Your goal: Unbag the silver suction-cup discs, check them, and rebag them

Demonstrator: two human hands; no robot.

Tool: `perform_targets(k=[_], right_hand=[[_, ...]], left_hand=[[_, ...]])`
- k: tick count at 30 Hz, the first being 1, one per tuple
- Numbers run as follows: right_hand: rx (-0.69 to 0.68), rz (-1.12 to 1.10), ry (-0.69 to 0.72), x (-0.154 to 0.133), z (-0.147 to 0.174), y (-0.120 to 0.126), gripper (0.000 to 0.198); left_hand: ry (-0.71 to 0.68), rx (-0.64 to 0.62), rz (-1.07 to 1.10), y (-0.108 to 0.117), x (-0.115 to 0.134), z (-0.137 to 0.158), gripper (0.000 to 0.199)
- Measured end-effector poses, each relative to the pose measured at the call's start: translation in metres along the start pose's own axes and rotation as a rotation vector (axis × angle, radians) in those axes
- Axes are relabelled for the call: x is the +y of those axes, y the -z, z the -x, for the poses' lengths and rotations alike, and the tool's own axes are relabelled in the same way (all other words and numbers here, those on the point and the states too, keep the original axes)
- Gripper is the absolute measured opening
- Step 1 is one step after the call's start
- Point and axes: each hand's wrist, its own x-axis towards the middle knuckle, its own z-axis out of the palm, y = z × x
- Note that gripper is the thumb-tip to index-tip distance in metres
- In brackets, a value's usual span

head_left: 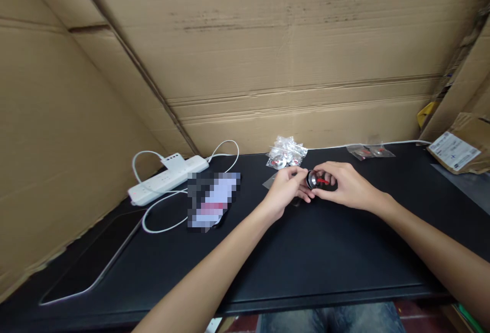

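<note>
A small round silver-and-black piece (313,180) with a red strip or cord is between my hands above the black table; its exact kind I cannot make out. My right hand (340,182) curls around its right side, thumb below and fingers above. From the left, my left hand (287,187) meets its rim with closed fingers. Clear plastic (270,182) shows just behind the left hand, partly hidden by it. Beyond the hands lies a pile of clear bags (287,151) holding similar shiny round pieces with red bits.
More small clear bags (370,151) lie at the back right. A white power strip (168,180) with cables, a lit phone with blurred screen (214,203) and a dark tablet-like panel (95,256) are at left. Cardboard walls (298,42) enclose the table; a labelled brown package (455,150) sits right.
</note>
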Motion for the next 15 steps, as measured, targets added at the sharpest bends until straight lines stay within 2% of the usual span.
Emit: perform_targets(k=[5, 11, 15], right_hand=[[0.052, -0.067, -0.023, 0.002, 0.000, -0.002, 0.033], [0.216, -0.073, -0.010, -0.005, 0.000, -0.003, 0.038], [0.273, -0.103, -0.007, -0.013, 0.000, 0.000, 0.039]], left_hand=[[0.001, -0.052, 0.098, 0.003, 0.000, 0.000, 0.015], [0.049, -0.117, 0.434, 0.004, -0.001, -0.002, 0.015], [0.061, -0.139, 0.513, 0.004, 0.004, -0.001, 0.017]])
